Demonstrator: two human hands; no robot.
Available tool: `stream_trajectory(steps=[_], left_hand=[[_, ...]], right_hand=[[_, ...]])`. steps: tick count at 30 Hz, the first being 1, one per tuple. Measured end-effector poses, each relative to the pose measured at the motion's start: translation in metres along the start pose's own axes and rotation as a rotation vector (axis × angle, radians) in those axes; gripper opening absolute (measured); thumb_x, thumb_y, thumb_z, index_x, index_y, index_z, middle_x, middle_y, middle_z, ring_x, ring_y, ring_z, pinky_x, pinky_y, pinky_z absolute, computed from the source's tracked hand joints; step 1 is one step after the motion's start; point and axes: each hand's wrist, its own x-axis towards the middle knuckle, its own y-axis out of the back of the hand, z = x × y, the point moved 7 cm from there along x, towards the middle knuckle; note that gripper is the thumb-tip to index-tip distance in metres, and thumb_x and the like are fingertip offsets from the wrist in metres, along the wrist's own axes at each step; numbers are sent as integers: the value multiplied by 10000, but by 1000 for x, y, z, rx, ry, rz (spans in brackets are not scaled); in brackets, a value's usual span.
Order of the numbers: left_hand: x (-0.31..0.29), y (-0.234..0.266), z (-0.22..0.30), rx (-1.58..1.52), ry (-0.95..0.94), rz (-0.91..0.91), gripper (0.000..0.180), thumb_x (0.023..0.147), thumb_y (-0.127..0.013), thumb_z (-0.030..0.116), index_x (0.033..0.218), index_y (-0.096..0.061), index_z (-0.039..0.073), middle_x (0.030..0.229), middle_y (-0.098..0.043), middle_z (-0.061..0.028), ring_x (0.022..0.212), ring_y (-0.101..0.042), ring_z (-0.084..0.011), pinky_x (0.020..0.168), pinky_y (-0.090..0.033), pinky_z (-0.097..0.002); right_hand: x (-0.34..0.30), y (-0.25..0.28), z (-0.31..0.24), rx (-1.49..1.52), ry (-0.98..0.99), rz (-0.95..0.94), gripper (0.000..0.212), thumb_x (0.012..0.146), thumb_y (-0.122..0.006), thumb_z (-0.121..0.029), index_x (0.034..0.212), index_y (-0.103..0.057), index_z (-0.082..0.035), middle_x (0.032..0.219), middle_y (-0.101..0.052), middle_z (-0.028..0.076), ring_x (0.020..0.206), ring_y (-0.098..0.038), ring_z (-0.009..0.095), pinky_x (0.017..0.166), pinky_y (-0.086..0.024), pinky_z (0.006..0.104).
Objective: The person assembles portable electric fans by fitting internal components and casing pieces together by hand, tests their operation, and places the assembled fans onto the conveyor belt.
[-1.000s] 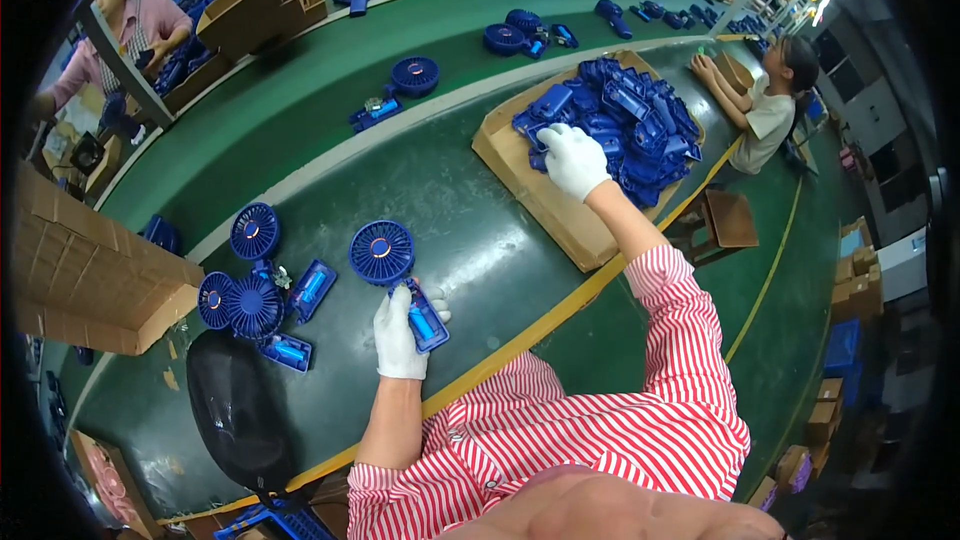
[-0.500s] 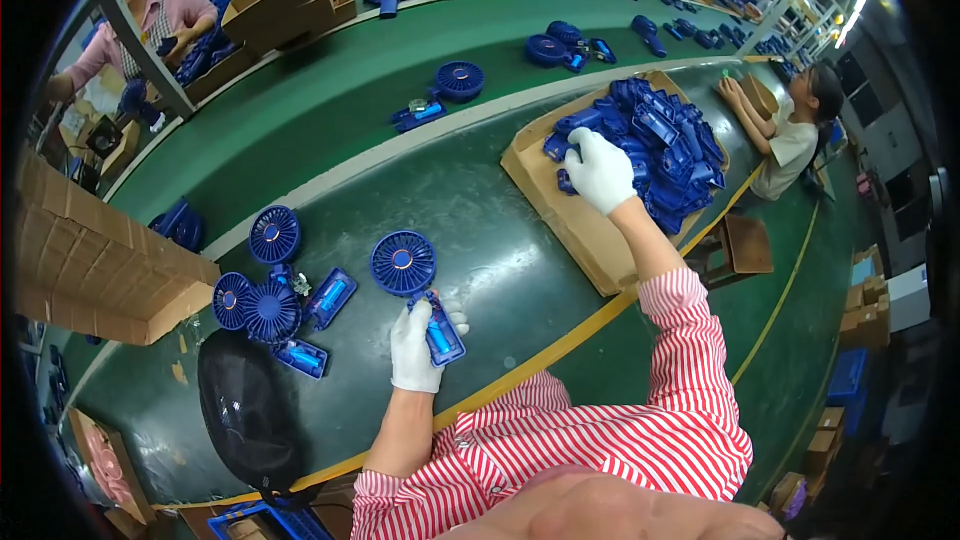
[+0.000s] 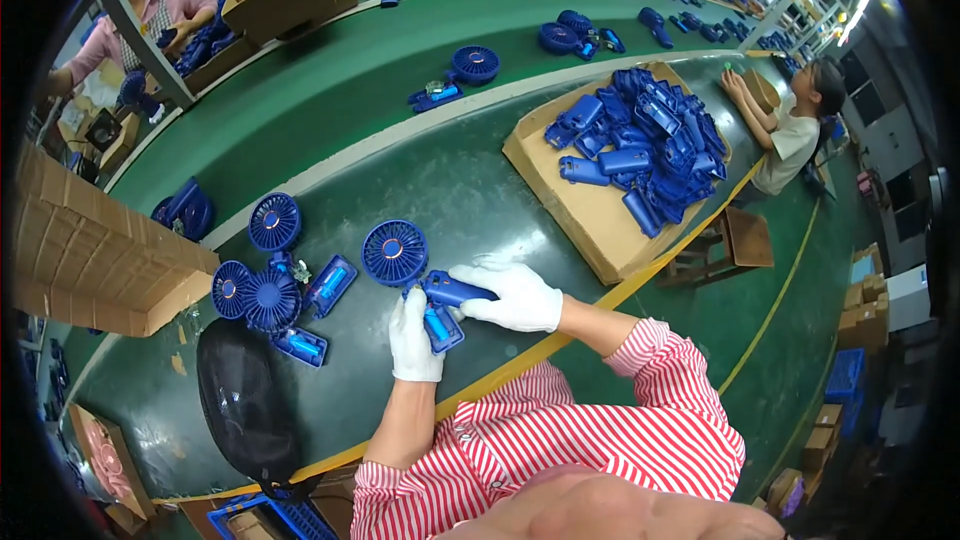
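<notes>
In my gloved left hand [image 3: 414, 342] is a blue handheld fan [image 3: 395, 253], its round head pointing away from me. The fan's handle is uncovered and shows a light-blue battery inside. My gloved right hand [image 3: 518, 298] grips a blue handle cover [image 3: 456, 289] and holds it slantwise right over the open handle. Whether the two parts touch I cannot tell. To the right, a cardboard tray [image 3: 560, 225] holds a heap of similar blue covers [image 3: 660, 140]. Left of my hands lie several more fans [image 3: 273, 305] with open handles and batteries showing.
A black bag [image 3: 245, 405] lies at the table's left, near a cardboard box [image 3: 105, 250]. Beyond the table, a green conveyor belt [image 3: 340, 90] carries fans [image 3: 474, 65]. Co-workers sit across the belt and at the far right [image 3: 790, 125]. A wooden stool [image 3: 745, 240] stands right of the table.
My right hand has come back from the cardboard tray with a blue cover and now holds it at the fan's handle. Fans on the belt have shifted slightly to the right.
</notes>
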Motion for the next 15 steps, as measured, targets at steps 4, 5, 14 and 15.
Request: stream_trajectory(steps=[4,5,14,15], left_hand=[[-4,2,-1,-7,-19,38,273,975,-494,215,1116,-584,-1,941,-625,-68,768,-610,-135,676,-524,-290],[-3,4,-1,10,-20,35,264,972,-499,209,1111,-586,2,920,-616,-57,752,-599,-125,665,-517,-283],[-7,2,2,-43,-30,5,282,970,-526,216,1133,-526,-14,945,-663,-196,764,-681,-266,685,-583,-378],[-5,2,0,-100,-28,-21,283,969,-534,216,1140,-525,-10,956,-661,-187,784,-680,-262,698,-582,-373]], right_hand=[[-4,-5,-2,23,-149,-182,603,848,-574,-429,1316,-511,-54,1056,-646,241,907,-635,402,817,-497,437],[-1,-2,-6,45,-208,-261,617,838,-576,-437,1310,-507,-46,1041,-645,257,906,-637,407,807,-496,447],[5,19,-5,71,-196,-60,651,791,-635,-401,1280,-512,11,1169,-595,282,1049,-605,415,901,-482,422],[6,23,-6,113,-248,-60,679,794,-640,-392,1306,-492,29,1250,-557,283,1129,-578,401,955,-465,408]])
